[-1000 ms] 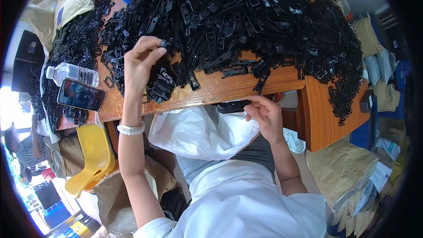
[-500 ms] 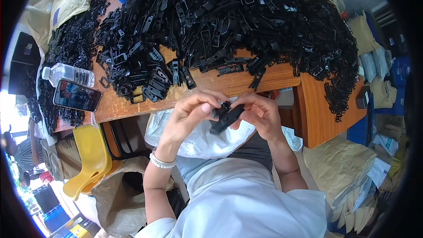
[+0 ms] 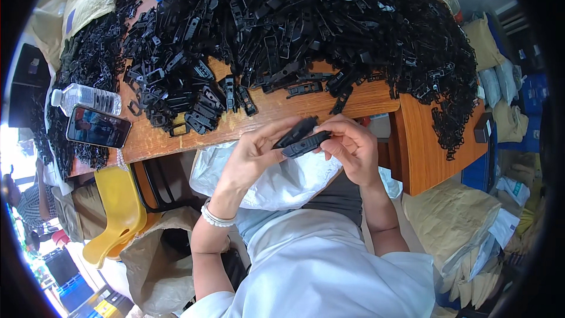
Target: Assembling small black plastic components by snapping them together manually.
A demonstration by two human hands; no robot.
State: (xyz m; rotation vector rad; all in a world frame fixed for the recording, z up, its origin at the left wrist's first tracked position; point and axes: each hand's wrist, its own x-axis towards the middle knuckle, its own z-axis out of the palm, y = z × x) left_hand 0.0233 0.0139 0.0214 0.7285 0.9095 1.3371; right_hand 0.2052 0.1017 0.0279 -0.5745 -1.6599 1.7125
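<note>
Two long black plastic parts are between my hands, just off the table's near edge. My left hand (image 3: 252, 152) pinches the upper black plastic part (image 3: 296, 132) between thumb and fingers. In my right hand (image 3: 356, 148), thumb and fingertips close on the end of the lower black plastic part (image 3: 307, 145). The two parts lie against each other at an angle; whether they are joined I cannot tell. Below them, a white plastic-lined bag (image 3: 265, 185) lies open at my lap.
A large heap of black plastic parts (image 3: 282, 29) covers most of the wooden table (image 3: 376, 100). To the left lie a phone (image 3: 99, 128) and a clear bottle (image 3: 88, 99). A yellow chair (image 3: 120, 200) stands below them; a brown paper sack (image 3: 453, 224) is at the right.
The parts have been turned in my fingers, so both now show lengthwise, one above the other. My hands stay in nearly the same place.
</note>
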